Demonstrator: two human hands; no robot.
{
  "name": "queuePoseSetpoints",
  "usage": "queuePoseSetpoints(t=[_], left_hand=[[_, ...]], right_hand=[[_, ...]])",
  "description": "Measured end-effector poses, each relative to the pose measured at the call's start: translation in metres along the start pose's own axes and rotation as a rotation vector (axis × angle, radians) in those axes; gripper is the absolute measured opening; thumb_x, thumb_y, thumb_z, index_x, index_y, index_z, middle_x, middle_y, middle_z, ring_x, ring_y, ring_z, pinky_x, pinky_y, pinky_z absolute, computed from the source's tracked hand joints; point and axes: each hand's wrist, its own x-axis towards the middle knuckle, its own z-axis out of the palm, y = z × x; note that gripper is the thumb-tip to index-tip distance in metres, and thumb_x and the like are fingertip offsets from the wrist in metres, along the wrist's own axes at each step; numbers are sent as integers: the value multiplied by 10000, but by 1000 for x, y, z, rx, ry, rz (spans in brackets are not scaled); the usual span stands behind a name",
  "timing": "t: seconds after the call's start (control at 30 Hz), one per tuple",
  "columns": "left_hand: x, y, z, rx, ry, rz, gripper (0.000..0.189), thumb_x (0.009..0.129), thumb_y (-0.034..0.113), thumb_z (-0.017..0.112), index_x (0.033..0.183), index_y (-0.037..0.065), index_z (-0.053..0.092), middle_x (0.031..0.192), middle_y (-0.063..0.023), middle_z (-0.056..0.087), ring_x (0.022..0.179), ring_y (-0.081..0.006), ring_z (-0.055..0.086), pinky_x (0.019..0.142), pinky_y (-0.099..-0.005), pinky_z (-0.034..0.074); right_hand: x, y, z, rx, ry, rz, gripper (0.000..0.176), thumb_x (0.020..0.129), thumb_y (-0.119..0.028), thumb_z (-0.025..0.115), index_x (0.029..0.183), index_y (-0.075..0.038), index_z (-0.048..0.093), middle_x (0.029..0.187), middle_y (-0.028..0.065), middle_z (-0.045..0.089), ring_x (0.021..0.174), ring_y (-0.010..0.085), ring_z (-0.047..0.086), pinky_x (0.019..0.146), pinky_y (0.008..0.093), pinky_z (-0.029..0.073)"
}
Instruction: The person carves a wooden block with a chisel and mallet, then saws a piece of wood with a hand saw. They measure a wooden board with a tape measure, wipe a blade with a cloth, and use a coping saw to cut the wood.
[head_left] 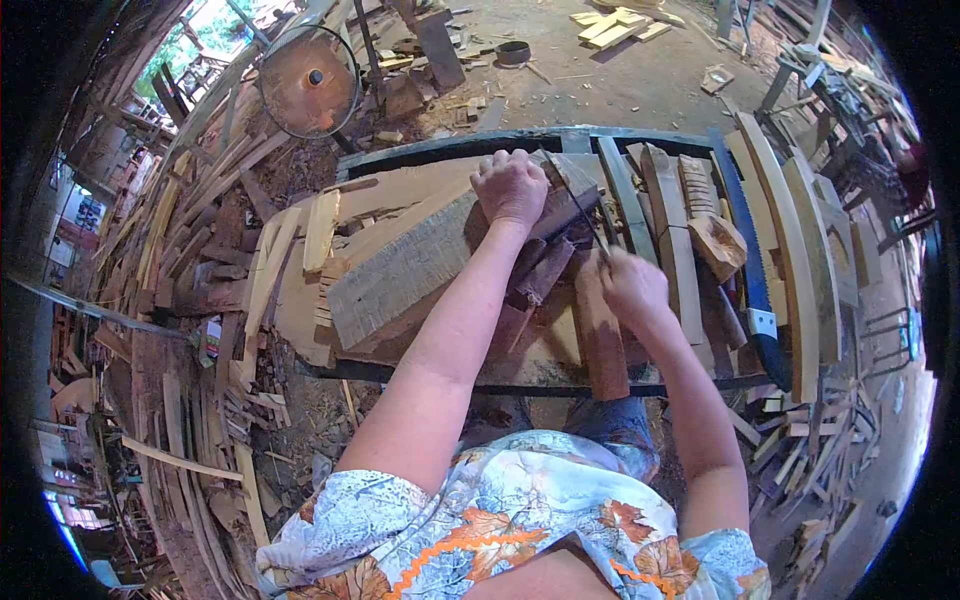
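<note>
My left hand (510, 188) is closed, its fingers curled over the upper end of a wide grey board (400, 270) that lies slanted on the workbench (300, 300). My right hand (634, 284) is wrapped round the near end of a thin, dark, long tool (578, 205), which reaches up and left across dark wood blocks; whether it is a file or a blade I cannot tell. Beneath and beside the tool lie a dark block (575, 210) and a short brown piece (543, 272). A reddish-brown plank (600, 340) points toward me just left of my right hand.
On the bench's right side lie a handsaw (745, 230) with a blue blade, a carved block (718, 245) and long wood strips (780, 250). A round fan (310, 82) stands at the back left. Scrap wood covers the floor on both sides.
</note>
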Motion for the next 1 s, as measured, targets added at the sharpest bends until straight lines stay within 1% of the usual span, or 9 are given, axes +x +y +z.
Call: queuePoseSetpoints(t=[0.13, 0.2, 0.3, 0.47, 0.6, 0.7, 0.77, 0.83, 1.0], left_hand=[[0, -1, 1, -1, -15, 2, 154, 781, 237, 523, 797, 113, 613, 892, -85, 598, 899, -290, 567, 771, -462, 422], [2, 0, -1, 1, -19, 1, 152, 780, 239, 525, 795, 115, 612, 892, -83, 598, 905, -289, 565, 775, -464, 420], [0, 1, 0, -16, -18, -25, 151, 778, 240, 529, 794, 117, 616, 887, -80, 600, 918, -288, 559, 782, -466, 415], [0, 1, 0, -8, -16, -19, 159, 777, 234, 529, 807, 110, 623, 886, -88, 600, 906, -291, 564, 784, -465, 419], [-1, 0, 3, -18, 14, -11, 159, 778, 234, 528, 801, 105, 619, 884, -90, 599, 897, -292, 567, 783, -464, 422], [0, -1, 2, -18, 8, -3, 156, 779, 235, 528, 793, 107, 615, 883, -88, 597, 896, -292, 566, 779, -464, 423], [0, -1, 1, -11, 8, 2, 156, 780, 238, 527, 794, 109, 613, 882, -86, 596, 893, -292, 567, 778, -461, 423], [2, 0, 0, -3, -3, -4, 158, 782, 241, 526, 795, 111, 614, 884, -86, 597, 900, -291, 565, 779, -460, 422], [0, -1, 3, -5, -23, -29, 159, 782, 245, 527, 794, 115, 617, 891, -84, 598, 916, -287, 561, 783, -455, 420]], right_hand=[[69, -29, 0, 40, 45, -58, 304, 870, -273, 422, 896, -46, 623, 902, 216, 641, 878, 391, 616, 771, 475, 479], [81, -35, 3, -14, -9, -3, 314, 863, -269, 410, 899, -47, 629, 925, 217, 643, 896, 381, 618, 781, 464, 480], [55, -22, 10, 29, 27, -7, 316, 874, -304, 431, 889, -43, 607, 886, 209, 643, 871, 383, 617, 759, 472, 477], [-35, 14, 15, 55, 81, -42, 265, 888, -291, 469, 883, -41, 556, 765, 223, 620, 770, 406, 612, 683, 503, 466], [-32, 9, 7, 4, 61, -6, 256, 888, -287, 472, 880, -45, 552, 756, 217, 620, 760, 406, 612, 675, 501, 468], [35, -1, 17, 23, 76, -55, 282, 892, -290, 436, 880, -42, 570, 830, 216, 635, 820, 401, 616, 713, 489, 474], [58, -30, 0, 61, 47, -49, 307, 893, -297, 421, 889, -40, 588, 885, 216, 640, 865, 396, 616, 742, 480, 477], [70, -32, 3, 41, 48, -42, 311, 892, -303, 427, 890, -42, 594, 889, 216, 641, 863, 396, 617, 743, 481, 478], [21, -14, 8, -1, 33, -1, 263, 860, -271, 478, 913, -44, 600, 861, 207, 657, 841, 373, 644, 732, 469, 503]])
